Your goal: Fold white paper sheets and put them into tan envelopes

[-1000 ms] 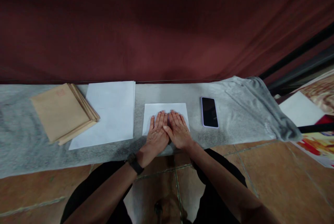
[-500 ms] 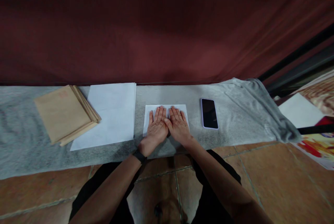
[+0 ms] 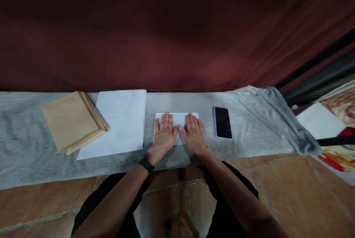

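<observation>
A small white paper [image 3: 179, 119] lies flat on the grey cloth in front of me. On its left part rests my left hand [image 3: 164, 134], palm down with the fingers stretched out. My right hand [image 3: 194, 134] lies flat on the right part in the same way. The two thumbs point toward each other near the paper's middle, with a narrow strip of paper showing between the hands. Neither hand grips anything. The palms and fingers hide much of the sheet.
Large white sheets [image 3: 122, 119] lie to the left, partly under a stack of brown envelopes [image 3: 70, 119]. A phone [image 3: 223, 122] with a purple edge is at the right. The grey cloth [image 3: 255, 119] covers the narrow surface; a dark red curtain [image 3: 172, 60] hangs behind it.
My hands have moved apart, the left one to the left and the right one to the right. More of the paper's middle shows between them. The view has shifted slightly.
</observation>
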The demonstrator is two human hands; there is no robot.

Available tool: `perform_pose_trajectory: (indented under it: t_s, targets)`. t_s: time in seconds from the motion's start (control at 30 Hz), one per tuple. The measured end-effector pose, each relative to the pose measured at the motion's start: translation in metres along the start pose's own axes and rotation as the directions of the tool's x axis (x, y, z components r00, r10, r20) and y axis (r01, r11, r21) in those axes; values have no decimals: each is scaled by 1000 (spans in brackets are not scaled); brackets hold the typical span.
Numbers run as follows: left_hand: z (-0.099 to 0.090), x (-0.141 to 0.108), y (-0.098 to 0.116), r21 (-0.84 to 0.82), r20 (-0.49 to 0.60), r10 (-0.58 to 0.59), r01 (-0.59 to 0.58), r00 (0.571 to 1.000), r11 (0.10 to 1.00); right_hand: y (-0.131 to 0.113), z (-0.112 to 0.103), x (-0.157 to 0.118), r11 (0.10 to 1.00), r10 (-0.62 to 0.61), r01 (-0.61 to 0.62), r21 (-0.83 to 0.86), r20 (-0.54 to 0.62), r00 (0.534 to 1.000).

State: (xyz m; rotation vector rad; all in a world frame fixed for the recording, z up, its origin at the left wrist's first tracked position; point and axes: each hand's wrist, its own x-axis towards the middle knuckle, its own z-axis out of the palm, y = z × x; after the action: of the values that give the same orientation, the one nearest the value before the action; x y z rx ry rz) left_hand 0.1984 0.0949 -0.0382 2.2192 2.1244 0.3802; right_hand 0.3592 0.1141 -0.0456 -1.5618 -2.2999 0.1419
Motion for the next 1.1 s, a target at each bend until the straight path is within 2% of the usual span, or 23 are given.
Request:
perform_pose_trajectory:
  t_s: [0.27,0.43,0.57,0.73,0.83,0.97,1.1]
  targets:
    - [-5,-3,-3,30,-11,-43,43,999,999,7,-1,-4,998,45,-47,-33,-54,998]
    - [-6,-7,-9,49,-27,-55,56,998,997,12,-14,-4,994,101,-103,-39,-58,993]
    - [-8,-11,-11,83,-34,-53,56,998,995,13,-36,-1,982,178,-174,-76,52,983]
    - [-10,-14,-12,103,-23,-46,48,999,994,9,-61,4,950,312,-303,-76,169,935]
    - [-10,-14,-13,95,-33,-32,35,999,995,8,-68,7,924,381,-376,-68,230,895]
    - [-7,-14,-15,80,-52,-21,25,998,996,11,-70,9,912,400,-408,-46,319,859]
    - [-6,-14,-17,75,-63,-15,20,998,997,21,-72,11,890,439,-456,-28,322,839]
